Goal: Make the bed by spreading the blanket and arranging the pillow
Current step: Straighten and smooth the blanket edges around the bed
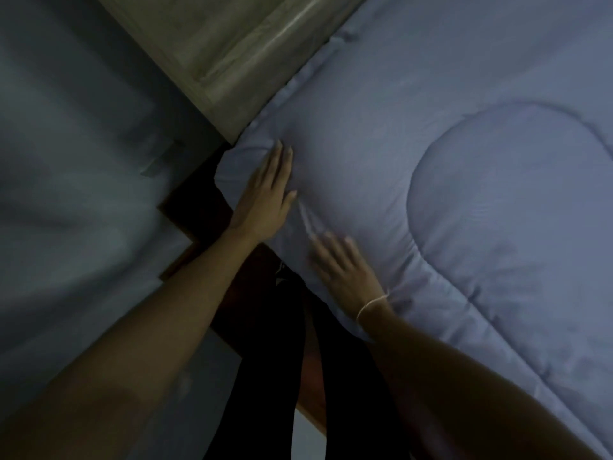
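Observation:
A quilted blue-grey blanket (447, 180) covers the bed and fills the right side of the head view. My left hand (265, 197) lies flat on the blanket's near corner, fingers together and extended. My right hand (345, 267) rests palm down on the blanket's edge a little closer to me, fingers spread and slightly blurred. A thin thread band circles my right wrist. Neither hand grips the fabric. No pillow is in view.
A wooden headboard or panel (238, 58) runs along the blanket's upper left edge. A pale wall (66, 161) fills the left. Dark wooden bed frame (199, 207) shows beside the blanket corner. My dark-trousered legs (282, 360) stand against the bed.

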`<action>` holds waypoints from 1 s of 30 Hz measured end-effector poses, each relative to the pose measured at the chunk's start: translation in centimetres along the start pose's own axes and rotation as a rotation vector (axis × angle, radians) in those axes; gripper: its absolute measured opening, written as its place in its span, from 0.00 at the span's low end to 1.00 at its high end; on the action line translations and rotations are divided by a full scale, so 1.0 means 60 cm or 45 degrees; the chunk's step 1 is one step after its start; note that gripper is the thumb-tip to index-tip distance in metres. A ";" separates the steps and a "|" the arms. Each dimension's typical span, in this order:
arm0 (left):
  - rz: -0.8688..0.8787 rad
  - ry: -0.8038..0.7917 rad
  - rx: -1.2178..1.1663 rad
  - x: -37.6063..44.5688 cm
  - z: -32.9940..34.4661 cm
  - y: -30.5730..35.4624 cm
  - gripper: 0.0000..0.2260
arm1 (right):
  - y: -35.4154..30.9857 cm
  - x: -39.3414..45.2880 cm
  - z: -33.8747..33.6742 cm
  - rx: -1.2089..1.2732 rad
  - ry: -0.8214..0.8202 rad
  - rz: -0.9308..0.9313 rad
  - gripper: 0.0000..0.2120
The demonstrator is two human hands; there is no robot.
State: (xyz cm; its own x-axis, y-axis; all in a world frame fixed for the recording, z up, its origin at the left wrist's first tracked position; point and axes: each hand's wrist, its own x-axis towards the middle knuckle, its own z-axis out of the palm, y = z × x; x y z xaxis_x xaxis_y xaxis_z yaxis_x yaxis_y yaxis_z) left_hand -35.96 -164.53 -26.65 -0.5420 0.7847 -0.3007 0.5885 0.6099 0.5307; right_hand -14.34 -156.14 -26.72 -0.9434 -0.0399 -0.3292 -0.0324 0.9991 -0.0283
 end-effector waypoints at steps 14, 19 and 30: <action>-0.060 0.039 0.045 0.107 -0.022 0.098 0.40 | 0.101 -0.131 -0.002 0.074 0.230 0.658 0.35; -0.077 -0.065 0.102 0.109 -0.039 0.100 0.40 | 0.032 -0.131 0.047 -0.070 0.238 0.535 0.33; 0.127 -0.171 0.474 0.011 -0.065 0.234 0.32 | 0.045 -0.207 -0.107 0.233 0.016 0.871 0.39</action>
State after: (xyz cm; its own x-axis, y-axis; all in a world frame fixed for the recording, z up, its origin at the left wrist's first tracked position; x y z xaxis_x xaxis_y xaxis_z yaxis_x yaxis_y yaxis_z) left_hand -30.37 -155.87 -16.31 -0.4027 0.8346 -0.3759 0.8247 0.5090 0.2467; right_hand -4.83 -152.87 -16.67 -0.7362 0.5972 -0.3184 0.6239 0.7812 0.0226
